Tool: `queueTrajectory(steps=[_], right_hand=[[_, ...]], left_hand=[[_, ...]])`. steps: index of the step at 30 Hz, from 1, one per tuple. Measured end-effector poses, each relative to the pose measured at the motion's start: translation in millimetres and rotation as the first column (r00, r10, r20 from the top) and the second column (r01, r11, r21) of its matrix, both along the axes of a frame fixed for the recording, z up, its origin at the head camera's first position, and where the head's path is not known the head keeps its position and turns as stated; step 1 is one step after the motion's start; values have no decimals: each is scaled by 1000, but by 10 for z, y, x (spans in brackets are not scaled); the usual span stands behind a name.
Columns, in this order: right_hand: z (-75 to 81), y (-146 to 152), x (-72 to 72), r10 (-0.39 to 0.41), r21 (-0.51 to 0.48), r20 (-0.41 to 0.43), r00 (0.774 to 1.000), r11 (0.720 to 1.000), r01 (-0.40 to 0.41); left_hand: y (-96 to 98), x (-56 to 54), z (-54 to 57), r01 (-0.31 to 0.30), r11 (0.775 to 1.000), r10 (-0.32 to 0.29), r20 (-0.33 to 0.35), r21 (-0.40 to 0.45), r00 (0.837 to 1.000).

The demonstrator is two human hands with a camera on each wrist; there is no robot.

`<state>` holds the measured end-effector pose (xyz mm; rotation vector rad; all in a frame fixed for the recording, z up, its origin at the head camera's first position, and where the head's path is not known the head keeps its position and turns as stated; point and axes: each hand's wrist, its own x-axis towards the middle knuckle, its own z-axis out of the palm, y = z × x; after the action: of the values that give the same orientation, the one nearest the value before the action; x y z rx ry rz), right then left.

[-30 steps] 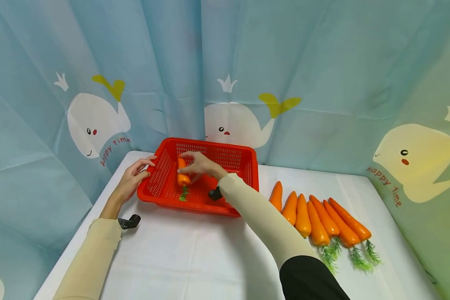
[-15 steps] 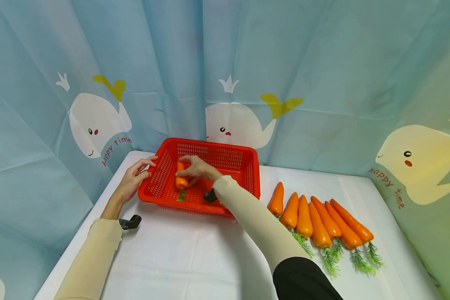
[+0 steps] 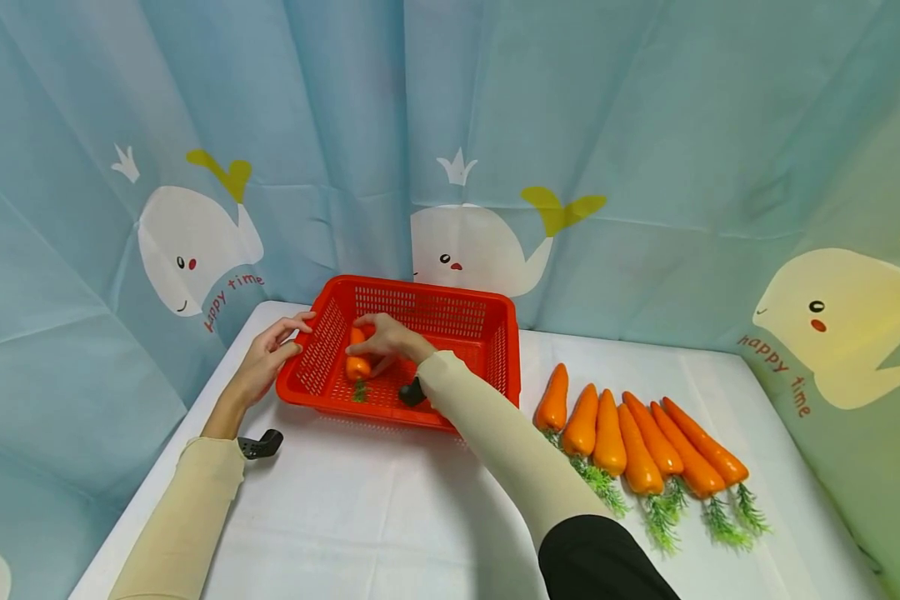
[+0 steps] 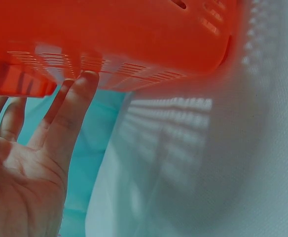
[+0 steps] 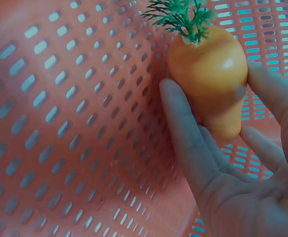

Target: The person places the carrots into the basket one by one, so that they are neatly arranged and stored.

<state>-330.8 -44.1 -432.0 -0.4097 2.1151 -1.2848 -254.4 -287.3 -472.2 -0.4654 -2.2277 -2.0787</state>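
R hand (image 3: 390,337) grip: narrowed, thumb & fingers holding a glossy orange tapered carrot w/ feathery green top (image 3: 357,369), approx. 9 o'clock inside the red perforated plastic basket (image 3: 450,310). Held by its sides, leaves twd 6, prob. to spare the greenery. L hand (image 3: 262,358), fingers nr-straight, touches the 9 o'clock rim, prob. for steadiness. Seven like carrots (image 3: 636,450), side by side on the white-covered desk (image 3: 345,500) at 4 o'clock, prob. for easy single grasping.
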Motion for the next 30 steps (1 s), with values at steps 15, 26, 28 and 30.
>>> queueTrajectory(steps=[15,26,28,30], right_hand=[[-24,-70,-2,-16,12,76,997,1000,15],[19,-86,18,-6,-27,152,988,1000,10],[11,-86,17,-7,-34,155,988,999,12],[-1,-92,16,-11,-43,158,987,999,18]], left_hand=[[22,24,33,-2,1000,2,4,-4,1000],[22,21,27,-7,1000,7,8,-5,1000],[20,17,24,-6,1000,6,7,-7,1000],[18,13,17,-4,1000,4,5,-5,1000]])
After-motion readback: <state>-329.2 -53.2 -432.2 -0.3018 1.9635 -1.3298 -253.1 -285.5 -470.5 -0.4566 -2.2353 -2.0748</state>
